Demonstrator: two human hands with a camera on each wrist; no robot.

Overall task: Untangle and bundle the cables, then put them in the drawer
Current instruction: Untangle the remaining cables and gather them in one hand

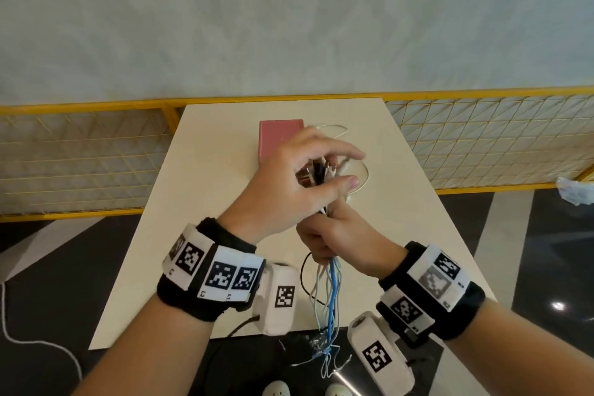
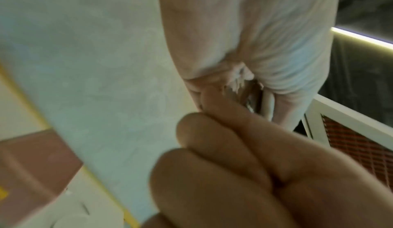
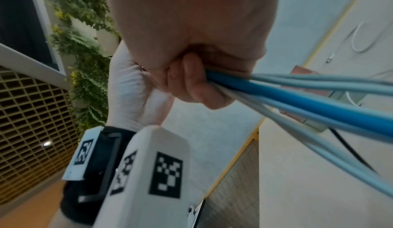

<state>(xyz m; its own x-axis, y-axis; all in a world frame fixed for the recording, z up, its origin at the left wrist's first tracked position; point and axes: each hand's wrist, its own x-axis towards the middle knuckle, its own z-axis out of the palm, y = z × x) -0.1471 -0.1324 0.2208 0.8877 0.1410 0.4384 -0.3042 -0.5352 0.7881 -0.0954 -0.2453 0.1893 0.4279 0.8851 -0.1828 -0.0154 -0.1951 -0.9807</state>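
Light: bright, even, soft shadows on table (image 1: pixel 418 235).
Blur: both wrist views soft; fingers (image 2: pixel 223 147) unfocused.
Edges: wide-angle bending.

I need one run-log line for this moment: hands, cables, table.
right hand: grips cable bundle | left hand: fingers at connector ends | table: pink box, loose white cable

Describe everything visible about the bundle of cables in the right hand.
The cable bundle gathers several thin cords: one bright blue, several pale grey or white, one black. The right hand grips it in a fist above the table's near edge. Connector ends stick up from the fist, where the left hand's fingers curl around them. Loose tails hang below the table edge, tangled at the bottom.
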